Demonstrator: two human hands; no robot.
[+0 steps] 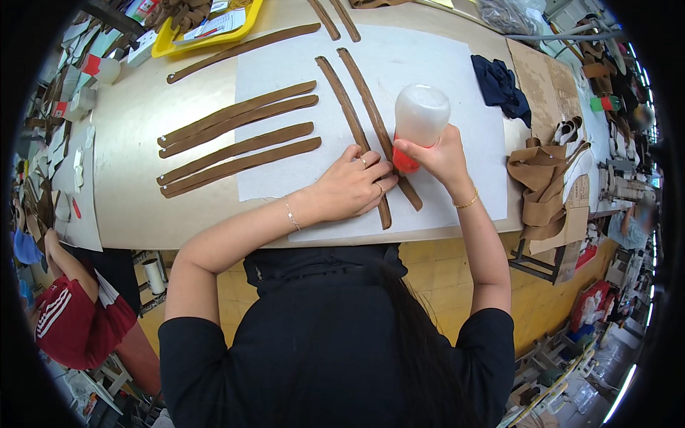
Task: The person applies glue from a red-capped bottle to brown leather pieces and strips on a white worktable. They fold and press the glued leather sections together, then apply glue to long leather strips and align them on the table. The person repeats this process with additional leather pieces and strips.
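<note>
My right hand [447,158] grips a translucent white squeeze bottle [422,110] with a red top. The bottle is tipped upside down, its red end low over the right one of two long brown strips [368,100] lying side by side. Across the lower part of the left strip [346,105] rests my left hand [351,182], its fingers bent and pressed down at the strips. Both strips have a darker, shiny-looking upper face. The bottle's tip is hidden behind my right hand and the red top.
White paper [275,171] covers the table's middle. Several brown strips [239,118] lie at left, with a yellow tray [207,44] beyond. Dark blue cloth [501,85] and brown pieces [540,185] sit at right. A person in a red shirt [82,321] is at left.
</note>
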